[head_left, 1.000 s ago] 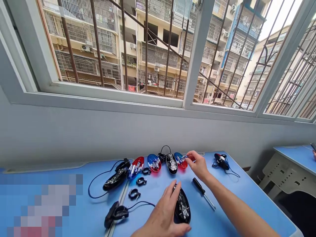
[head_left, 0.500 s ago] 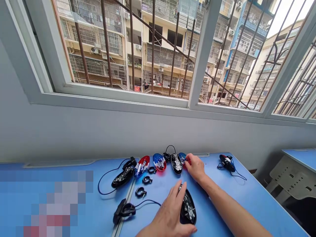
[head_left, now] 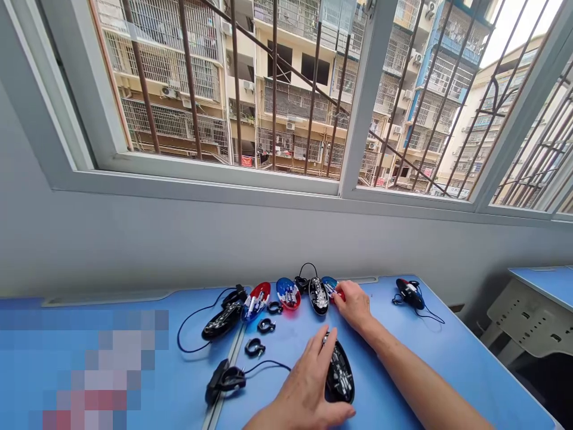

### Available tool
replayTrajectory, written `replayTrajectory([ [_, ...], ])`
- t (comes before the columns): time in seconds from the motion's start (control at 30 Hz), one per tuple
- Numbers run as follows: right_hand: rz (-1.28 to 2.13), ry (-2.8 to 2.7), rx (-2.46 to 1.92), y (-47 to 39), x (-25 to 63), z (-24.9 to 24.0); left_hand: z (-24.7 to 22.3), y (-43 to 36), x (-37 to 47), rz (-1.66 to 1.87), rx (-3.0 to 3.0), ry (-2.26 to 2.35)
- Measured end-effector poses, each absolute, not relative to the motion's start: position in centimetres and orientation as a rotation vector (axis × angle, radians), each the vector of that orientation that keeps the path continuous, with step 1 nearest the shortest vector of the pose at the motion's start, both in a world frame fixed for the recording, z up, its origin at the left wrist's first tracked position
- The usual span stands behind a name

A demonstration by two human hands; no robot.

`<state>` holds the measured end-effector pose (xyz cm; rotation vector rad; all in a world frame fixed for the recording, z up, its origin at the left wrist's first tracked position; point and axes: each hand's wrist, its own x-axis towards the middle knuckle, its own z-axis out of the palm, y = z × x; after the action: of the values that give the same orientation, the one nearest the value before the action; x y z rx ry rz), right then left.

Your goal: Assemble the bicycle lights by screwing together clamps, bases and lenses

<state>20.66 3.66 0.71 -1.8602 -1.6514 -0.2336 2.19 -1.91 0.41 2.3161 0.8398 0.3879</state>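
- Fingers of the left hand (head_left: 307, 382) spread wide, holding an open, oval black plastic shell (head_left: 342, 377) between fingertips and thumb on the blue tabletop (head_left: 452, 346).
- Fingers of the right hand (head_left: 354, 304) bend close together at the red end of an oval blue-and-red plastic shell (head_left: 329, 284); whether they pinch anything is hidden.
- Second black shell (head_left: 319, 297), just left of the blue-and-red one.
- Three black ring clamps (head_left: 271, 326), farther left.
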Motion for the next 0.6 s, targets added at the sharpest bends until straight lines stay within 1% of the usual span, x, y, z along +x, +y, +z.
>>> replayTrajectory([
  [0.17, -0.209, -1.629, -1.808, 2.3, 21.1, 2.4, 0.0, -1.9, 2.1, 0.429, 2.317, 0.829],
  [0.33, -0.121, -1.679, -1.713, -2.1, 21.4, 3.6, -1.9, -1.2, 2.3, 0.471, 2.334, 0.822],
  [0.47, 0.07, -1.762, -1.603, -5.9, 20.8, 2.9, -3.4, -0.6, 2.4, 0.535, 2.34, 0.814],
  [0.6, 0.268, -1.722, -1.523, -8.3, 20.0, 1.2, -2.8, -0.8, 1.9, 0.491, 2.342, 0.782],
])
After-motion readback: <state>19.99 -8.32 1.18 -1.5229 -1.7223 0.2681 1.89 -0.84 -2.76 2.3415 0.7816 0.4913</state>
